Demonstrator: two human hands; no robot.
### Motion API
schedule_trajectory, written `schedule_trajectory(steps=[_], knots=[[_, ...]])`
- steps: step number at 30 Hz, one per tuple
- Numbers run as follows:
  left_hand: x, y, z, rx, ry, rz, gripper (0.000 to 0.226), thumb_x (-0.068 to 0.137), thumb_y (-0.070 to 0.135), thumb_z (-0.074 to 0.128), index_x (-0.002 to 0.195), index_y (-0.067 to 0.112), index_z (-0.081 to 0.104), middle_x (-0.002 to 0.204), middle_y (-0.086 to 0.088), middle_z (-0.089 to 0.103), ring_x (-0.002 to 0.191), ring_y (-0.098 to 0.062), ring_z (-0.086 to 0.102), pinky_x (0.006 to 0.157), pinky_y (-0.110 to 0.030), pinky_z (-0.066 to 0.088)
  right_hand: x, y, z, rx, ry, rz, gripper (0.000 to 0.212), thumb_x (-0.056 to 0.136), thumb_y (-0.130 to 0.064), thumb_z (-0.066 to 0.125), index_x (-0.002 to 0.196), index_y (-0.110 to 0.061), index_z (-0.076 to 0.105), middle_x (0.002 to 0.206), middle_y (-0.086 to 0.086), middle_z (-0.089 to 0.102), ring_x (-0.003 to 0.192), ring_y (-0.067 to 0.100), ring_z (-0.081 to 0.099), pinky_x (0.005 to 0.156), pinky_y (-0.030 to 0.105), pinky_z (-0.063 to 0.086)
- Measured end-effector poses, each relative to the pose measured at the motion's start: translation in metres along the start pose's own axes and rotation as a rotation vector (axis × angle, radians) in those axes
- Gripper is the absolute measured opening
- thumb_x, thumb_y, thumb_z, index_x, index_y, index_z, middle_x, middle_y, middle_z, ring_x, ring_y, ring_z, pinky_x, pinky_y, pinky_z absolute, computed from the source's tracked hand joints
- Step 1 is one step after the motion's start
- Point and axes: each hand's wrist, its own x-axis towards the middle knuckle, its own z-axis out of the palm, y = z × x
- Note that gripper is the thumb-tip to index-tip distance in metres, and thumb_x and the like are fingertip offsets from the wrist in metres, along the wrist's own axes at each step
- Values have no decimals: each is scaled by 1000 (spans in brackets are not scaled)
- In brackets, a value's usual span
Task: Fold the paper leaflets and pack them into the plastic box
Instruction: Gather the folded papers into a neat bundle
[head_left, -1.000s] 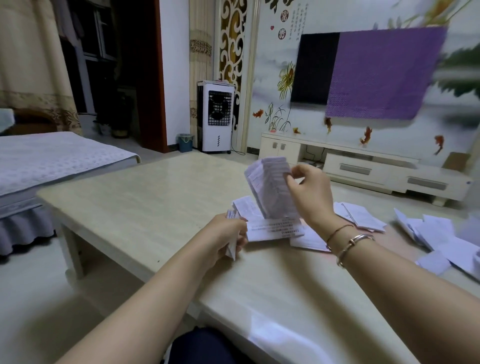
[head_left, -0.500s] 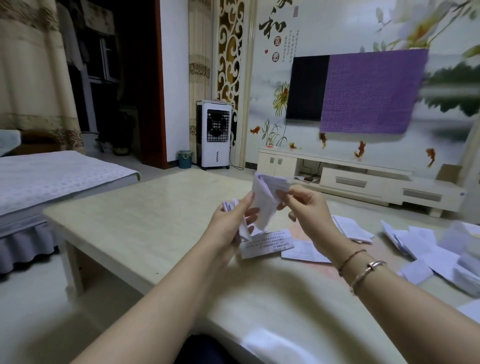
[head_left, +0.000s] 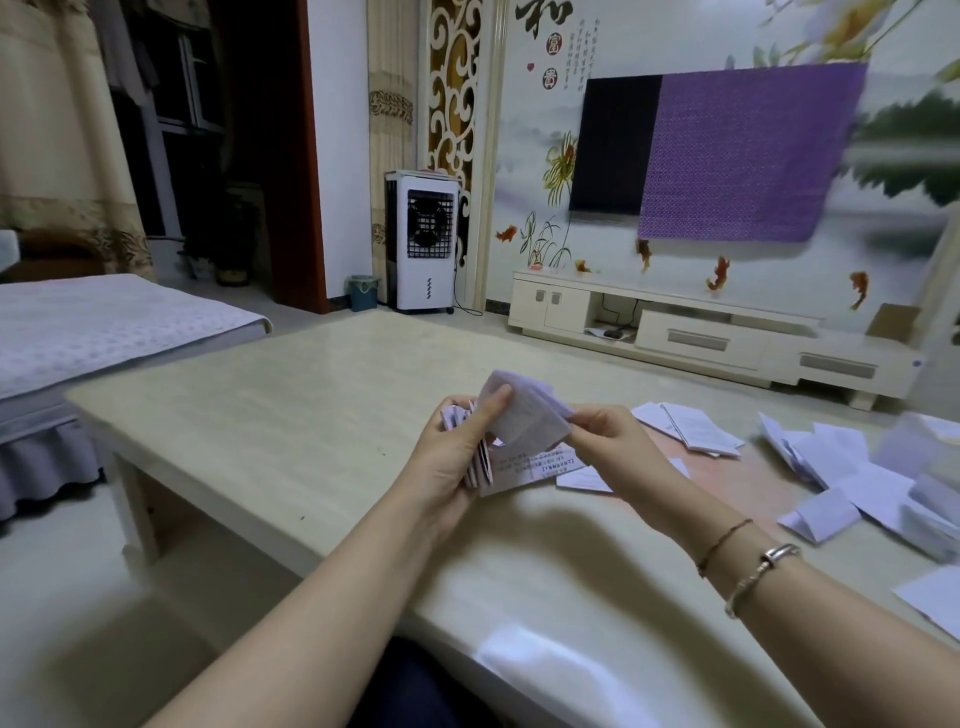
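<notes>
Hands folding one paper leaflet above a low table.

Left hand (head_left: 457, 457) grips a bundle of folded leaflets (head_left: 475, 457) in the palm, thumb pressed onto the near face of the leaflet (head_left: 524, 415) held up between both hands. Right hand (head_left: 608, 441) pinches the right edge of that same leaflet between thumb and fingers; the sheet is bent over at the top. Two bracelets (head_left: 748, 566) sit on the right wrist. Printed leaflets (head_left: 535, 467) lie flat on the table (head_left: 260, 405) directly under the hands, touching the bundle's lower end. Further leaflets (head_left: 691, 428) lie just right of the hands, and a loose pile of sheets (head_left: 852, 467) lies near the right edge. Blurred object at the far right may be the plastic box; this cannot be confirmed.
</notes>
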Motion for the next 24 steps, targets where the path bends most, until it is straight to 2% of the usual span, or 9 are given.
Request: schedule_trajectory(steps=[3,5,7,8,11,14,18,21,24], knots=[[3,-3,1,-65,162,3,29,82,28,74,81,17,47,95,-17,64,87,-27,63,90,-51,51,1,4,0,-10,60,38,23,95,-13,53,92,-2,73,79,12,66,62,0,53,55,5,36],[6,-1,1,-117,262,33,31,81,30,76,80,18,47,82,-11,62,68,-23,60,69,-38,52,0,6,0,4,141,67,20,93,-8,52,92,-2,71,76,10,64,58,0,52,52,4,34],[8,2,-5,-108,386,49,38,79,31,77,72,21,41,67,-1,54,52,-13,49,52,-23,40,-4,6,-4,37,236,96,19,93,-7,50,92,-4,70,73,3,62,57,0,52,51,5,35],[10,0,-10,-68,430,52,40,80,31,77,71,21,39,64,2,50,48,-10,44,48,-21,35,-6,6,-7,60,269,113,19,93,-7,50,91,-7,69,74,1,62,59,1,53,53,8,37],[6,-3,-16,125,443,72,28,83,27,74,86,18,48,76,1,50,55,-14,45,47,-23,36,-12,4,-14,195,254,144,20,93,-6,46,89,-10,65,80,3,64,70,10,55,60,25,30],[-1,-3,-9,323,424,80,33,86,18,68,114,22,52,101,5,55,68,-14,56,43,-19,43,-15,-3,-13,415,206,139,19,93,-3,44,85,-8,61,81,7,62,73,15,55,59,29,28],[-5,-4,1,490,335,121,28,84,7,59,110,17,58,104,-3,65,76,-17,59,61,-26,47,-9,-5,-2,465,234,205,17,91,-5,46,85,-13,60,85,4,61,74,12,57,64,30,30],[-5,-1,2,528,351,132,26,84,2,49,104,15,59,95,-5,64,69,-21,56,49,-22,42,-6,-3,3,502,278,247,19,91,-5,47,81,-15,61,79,2,61,70,13,57,65,28,34],[1,2,-9,549,477,137,24,78,6,47,95,20,56,95,-9,63,59,-26,51,44,-20,39,-8,-3,1,452,472,218,19,92,-8,51,79,-17,62,72,-1,58,63,13,53,60,24,36]])
